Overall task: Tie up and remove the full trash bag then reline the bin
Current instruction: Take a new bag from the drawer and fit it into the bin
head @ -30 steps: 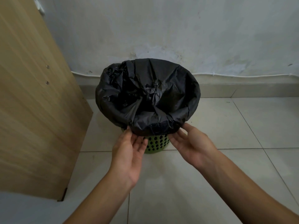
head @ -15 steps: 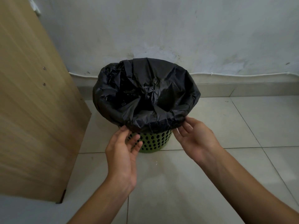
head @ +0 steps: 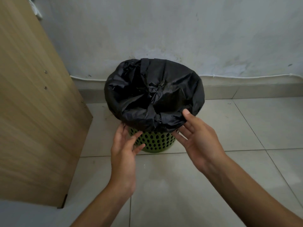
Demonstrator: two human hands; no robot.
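A black trash bag [head: 154,94] lines a green perforated bin [head: 154,141] that stands on the tiled floor by the wall. The bag's edge is folded down over the rim and hides the bin's upper half. My left hand [head: 124,145] is at the bin's near left side, fingers spread and straight, fingertips close to the bag's lower hem. My right hand [head: 196,135] is at the near right side, thumb up against the folded bag edge, fingers straight under the hem. Neither hand grips anything.
A tall wooden panel [head: 32,112] stands close on the left of the bin. The wall [head: 180,30] with a white cable [head: 246,76] along its base is right behind it. Light floor tiles [head: 246,128] spread to the right and near side.
Both hands have stayed at the bag's lower hem. The right thumb has risen onto the folded bag edge and the left fingers have spread.
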